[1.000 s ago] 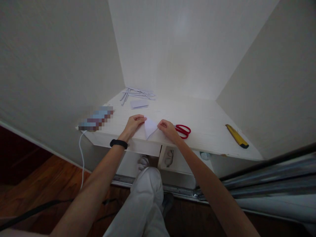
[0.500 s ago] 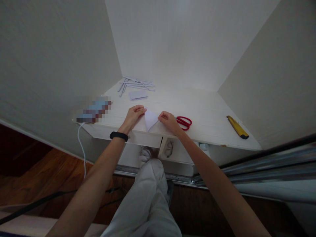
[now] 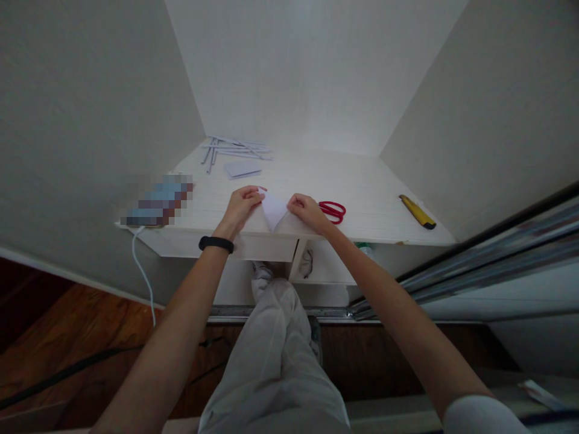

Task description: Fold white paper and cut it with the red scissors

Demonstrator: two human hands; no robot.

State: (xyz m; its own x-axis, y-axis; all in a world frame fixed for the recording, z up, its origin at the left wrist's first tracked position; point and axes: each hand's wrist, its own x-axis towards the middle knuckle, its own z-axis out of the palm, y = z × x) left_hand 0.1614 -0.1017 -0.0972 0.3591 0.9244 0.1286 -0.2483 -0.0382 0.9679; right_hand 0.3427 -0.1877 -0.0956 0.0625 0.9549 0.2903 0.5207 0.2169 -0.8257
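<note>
A small white piece of paper (image 3: 274, 210), triangular in outline with a point toward me, is stretched between my two hands above the front of the white shelf (image 3: 362, 223). My left hand (image 3: 243, 206) pinches its left corner between thumb and fingers. On the other side, my right hand (image 3: 306, 210) pinches the right corner. Red-handled scissors (image 3: 332, 211) lie just right of my right hand, their blades mostly hidden behind it. Farther back are a folded white paper (image 3: 243, 169) and several thin rolled paper sticks (image 3: 237, 147) in a loose pile.
A yellow utility knife (image 3: 417, 212) lies near the shelf's right end. At the left end is a blurred-out device (image 3: 159, 202) with a white cable (image 3: 143, 271) hanging down. Glasses (image 3: 306, 263) rest in the compartment below. Walls enclose the back and both sides.
The whole view has shifted, so the shelf and its objects appear a little left and higher. Both hands keep their pinch on the paper, whose shape is nearly the same.
</note>
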